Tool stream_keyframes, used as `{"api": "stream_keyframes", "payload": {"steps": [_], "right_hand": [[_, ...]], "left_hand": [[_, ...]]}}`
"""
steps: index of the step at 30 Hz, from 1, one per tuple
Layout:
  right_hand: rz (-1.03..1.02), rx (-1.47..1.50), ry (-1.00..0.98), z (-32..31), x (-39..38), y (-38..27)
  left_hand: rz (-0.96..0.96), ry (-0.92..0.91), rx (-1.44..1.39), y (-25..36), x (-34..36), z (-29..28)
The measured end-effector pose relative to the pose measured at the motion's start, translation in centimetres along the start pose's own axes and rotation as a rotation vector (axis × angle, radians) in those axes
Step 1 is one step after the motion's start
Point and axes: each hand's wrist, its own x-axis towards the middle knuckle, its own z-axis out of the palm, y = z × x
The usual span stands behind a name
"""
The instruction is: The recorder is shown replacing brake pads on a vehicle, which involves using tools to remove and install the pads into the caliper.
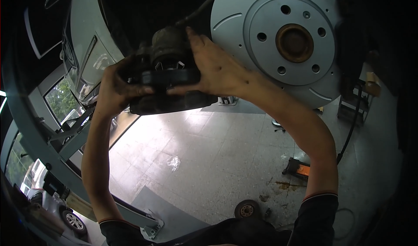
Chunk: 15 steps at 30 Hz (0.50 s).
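Note:
Both my hands are raised around a dark brake caliper (170, 47), to the left of a car's wheel hub. My left hand (116, 85) grips its left end, thumb along the lower front edge. My right hand (217, 67) wraps its right side, fingers up by the rounded piston housing and thumb stretched along the lower edge. Shiny metal clips (170, 65) show in the gap between housing and front bar. A grey brake disc (265, 56), slotted and drilled, stands right of the caliper, with a rusty hub centre (294, 43). The fingertips behind the caliper are hidden.
A car body panel (85, 37) hangs at the upper left, above a grey lift post and arm (72, 143). On the tiled floor lie an old rusty disc (247, 209), an orange and black tool (299, 169) and a plastic scrap (173, 163). A dark hose (350, 130) hangs at the right.

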Motion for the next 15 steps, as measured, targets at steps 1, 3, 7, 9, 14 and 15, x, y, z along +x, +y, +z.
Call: {"api": "stream_keyframes", "payload": {"steps": [1,3,7,9,14,15], "right_hand": [[0.006,-0.009,0.002,0.0,0.0,-0.1],[0.027,-0.003,-0.029,-0.1,0.1,-0.2],[0.035,-0.012,-0.027,-0.3,0.1,-0.3],[0.022,-0.026,-0.012,-0.3,-0.1,-0.4],[0.017,-0.148,0.038,0.5,-0.4,-0.6],[0.012,-0.150,0.037,0.7,-0.4,-0.6]], "left_hand": [[0.013,-0.001,0.021,-0.1,0.0,0.0],[0.026,-0.013,0.052,-0.2,0.1,-0.2],[0.000,-0.036,0.011,-0.9,0.4,-0.4],[0.011,-0.018,-0.039,-1.5,0.3,-0.1],[0.068,0.079,-0.079,-3.0,-0.2,0.8],[0.054,0.075,-0.053,-3.2,-0.2,1.0]]}}
